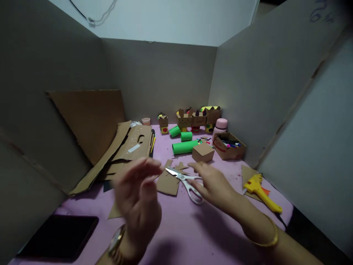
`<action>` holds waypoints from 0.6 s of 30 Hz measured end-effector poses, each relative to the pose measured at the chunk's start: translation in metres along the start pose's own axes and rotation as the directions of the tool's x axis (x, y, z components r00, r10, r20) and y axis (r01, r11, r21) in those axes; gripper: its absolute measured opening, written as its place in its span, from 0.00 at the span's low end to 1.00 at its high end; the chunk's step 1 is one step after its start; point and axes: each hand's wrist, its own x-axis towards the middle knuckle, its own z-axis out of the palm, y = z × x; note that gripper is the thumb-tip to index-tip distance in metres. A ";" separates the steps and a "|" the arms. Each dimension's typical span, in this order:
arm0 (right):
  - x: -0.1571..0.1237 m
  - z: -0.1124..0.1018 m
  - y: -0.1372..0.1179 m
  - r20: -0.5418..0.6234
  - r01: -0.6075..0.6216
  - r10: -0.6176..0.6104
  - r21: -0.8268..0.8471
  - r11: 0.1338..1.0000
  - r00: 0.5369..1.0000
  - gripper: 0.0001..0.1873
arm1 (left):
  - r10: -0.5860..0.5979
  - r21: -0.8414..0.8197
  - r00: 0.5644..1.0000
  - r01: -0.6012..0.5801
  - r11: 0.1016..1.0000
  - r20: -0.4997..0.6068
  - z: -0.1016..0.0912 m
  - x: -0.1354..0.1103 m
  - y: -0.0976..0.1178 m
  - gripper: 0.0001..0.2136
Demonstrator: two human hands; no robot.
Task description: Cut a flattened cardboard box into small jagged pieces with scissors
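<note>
A pair of white-handled scissors (180, 177), blades slightly apart, is over a cut brown cardboard piece (168, 183) and small scraps. My right hand (217, 182) is at the scissors' handles, thumb and forefinger apart and overlapping the upper loop; a firm grip does not show. Raised on the near left is my left hand (138, 195), blurred, its fingers bent and parted from the thumb, holding nothing visible. A small closed cardboard box (203, 152) sits beyond my right hand. Beside it lies a long green paper tube (184, 147).
Flattened cardboard (132, 141) is stacked at left, near a black tablet-like slab (59, 237). At right are a yellow glue gun (261, 191) and an open box of pens (230, 149). Box-headed figures (199, 119), short green tubes (186, 136) and a pink bottle (220, 126) stand behind.
</note>
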 end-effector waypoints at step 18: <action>0.010 0.080 0.070 0.127 -0.200 0.193 0.045 0.979 0.973 0.21 | -0.652 0.657 0.722 0.378 0.652 0.232 0.000 0.017 -0.158 0.05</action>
